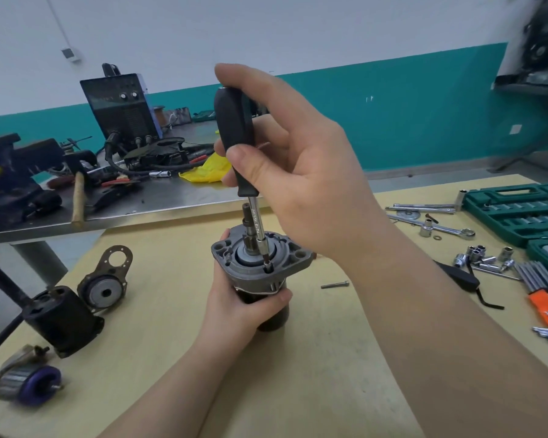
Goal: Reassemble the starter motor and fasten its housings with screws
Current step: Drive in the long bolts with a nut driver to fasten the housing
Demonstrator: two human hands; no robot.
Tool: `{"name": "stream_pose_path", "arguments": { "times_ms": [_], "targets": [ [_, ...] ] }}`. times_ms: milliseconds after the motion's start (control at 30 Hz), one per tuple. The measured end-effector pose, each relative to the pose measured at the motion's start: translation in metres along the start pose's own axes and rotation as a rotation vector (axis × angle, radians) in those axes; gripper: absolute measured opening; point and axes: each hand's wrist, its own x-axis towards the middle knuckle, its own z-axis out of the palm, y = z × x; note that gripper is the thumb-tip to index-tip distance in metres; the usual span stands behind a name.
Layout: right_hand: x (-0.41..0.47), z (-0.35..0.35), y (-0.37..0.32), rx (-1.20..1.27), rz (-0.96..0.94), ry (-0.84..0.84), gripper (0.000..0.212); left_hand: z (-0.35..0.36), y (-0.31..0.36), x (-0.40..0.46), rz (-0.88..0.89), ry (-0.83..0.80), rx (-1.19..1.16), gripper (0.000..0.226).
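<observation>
We hold the black-handled screwdriver with a chrome shank (238, 147) in the right hand (298, 172); its grip is closed around the handle, thumb across the front and fingers wrapped behind. The bit sits in a screw head (268, 265) recessed in the grey cast-metal end housing (260, 257) of the starter motor. The left hand (250, 298) closes its grip around the black cylindrical motor body (274, 317) just below the flange, thumb at the front. The motor stands upright on the pale wooden tabletop (314, 358), shaft up.

We judge the assembly heavy and rigid: cast metal over a steel body. It is stable on its base but will tend to rotate under driving torque, so we hold the body high, close to the flange. The painted cylinder may be slick; the flange edge gives better purchase.

One loose dark screw (335, 284) lies on the tabletop near the motor.

Small lettering runs along the screwdriver shank; we cannot read it. No brand or label is legible elsewhere.
</observation>
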Motion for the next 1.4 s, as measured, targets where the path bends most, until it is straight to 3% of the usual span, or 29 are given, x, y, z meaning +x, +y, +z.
{"name": "stream_pose_path", "arguments": {
  "times_ms": [400,667,800,1100,1233,1400],
  "targets": [
    [0.0054,-0.0024,0.0053,-0.139,-0.058,0.132,0.058,0.0047,-0.0081,-0.0008,-0.058,0.020,-0.015,0.107],
    [0.0033,-0.0050,0.0033,0.055,0.047,0.014,0.048,0.0039,-0.0094,-0.0028,-0.049,-0.001,-0.027,0.112],
    [0.0014,-0.0049,0.0012,0.091,0.035,-0.024,0.051,0.0047,-0.0104,-0.0033,-0.043,0.010,-0.037,0.112],
    [0.0041,0.0009,0.0049,-0.014,0.002,0.074,0.068,0.0064,-0.0088,-0.0032,-0.013,0.001,-0.062,0.116],
    [0.0040,0.0037,0.0045,-0.032,0.009,0.098,0.059,0.0058,-0.0079,-0.0032,-0.001,-0.020,-0.076,0.117],
    [-0.0009,0.0006,-0.0019,0.124,0.056,0.009,0.050,0.0056,-0.0076,-0.0042,0.012,-0.006,-0.065,0.120]
  ]
}}
